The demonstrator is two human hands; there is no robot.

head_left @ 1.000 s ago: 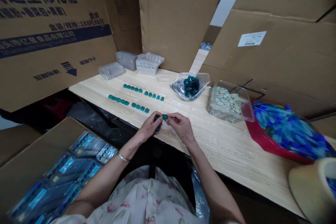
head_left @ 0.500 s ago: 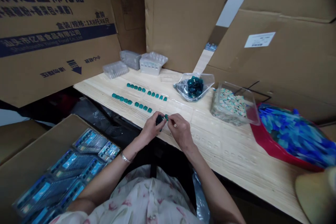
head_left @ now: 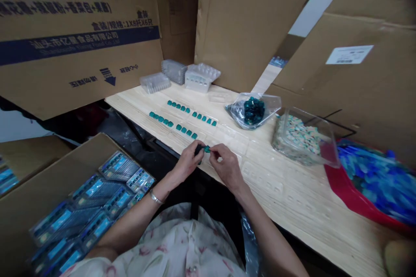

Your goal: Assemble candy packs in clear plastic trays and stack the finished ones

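Both of my hands meet at the table's front edge. My left hand (head_left: pixel 186 161) is closed round a small dark object (head_left: pixel 198 149) whose kind I cannot make out. A small green piece (head_left: pixel 206 149) shows between the hands, and my right hand (head_left: pixel 227 168) pinches it with thumb and fingertips. Just beyond lie two rows of glossy green pieces (head_left: pixel 184 130), set in clear trays that are hard to see. An open clear bag (head_left: pixel 238 121) of dark teal pieces (head_left: pixel 254 110) rests farther back.
On the right stand a clear tub (head_left: pixel 282 143) of pale small pieces and a red basin (head_left: pixel 346 192) of blue strips. Clear plastic trays (head_left: pixel 196 82) are stacked at the back. An open carton (head_left: pixel 107 140) of blue packs sits at lower left; large cartons (head_left: pixel 243 30) wall the back.
The view has swung slightly left, so things appear farther right. My right fingers have drawn back a little from the left hand, and the green piece shows more plainly between them.
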